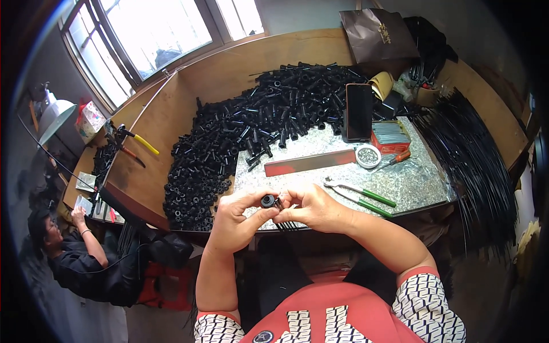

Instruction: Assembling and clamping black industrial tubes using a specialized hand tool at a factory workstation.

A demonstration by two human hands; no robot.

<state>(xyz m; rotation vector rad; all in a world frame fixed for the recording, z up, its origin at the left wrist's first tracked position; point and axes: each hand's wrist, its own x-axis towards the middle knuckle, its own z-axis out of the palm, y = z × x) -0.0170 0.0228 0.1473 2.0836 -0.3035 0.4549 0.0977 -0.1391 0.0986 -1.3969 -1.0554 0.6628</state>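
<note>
Close to the table's front edge, a black cylindrical plastic part [267, 200] sits between the thumb and fingers of my left hand [237, 220], its round hollow end tilted up. My right hand [313, 209] meets it from the right, thumb and fingers pinched together. Several thin black strands [287, 226] hang below the fingertips; whether they join the cylinder is hidden. What exactly the right fingers pinch is covered by them. Beyond my hands lies a long flat bar [309, 163], reddish along its side. Green-handled pliers [366, 199] rest just right of my right hand.
A large heap of black tubular parts [274, 103] fills the far and left table. At right stand a phone [358, 111], a red box [391, 137], a small white dish [368, 156] and a screwdriver [394, 160]. Long black strands [469, 166] drape over the right edge. Another person [80, 257] sits at left.
</note>
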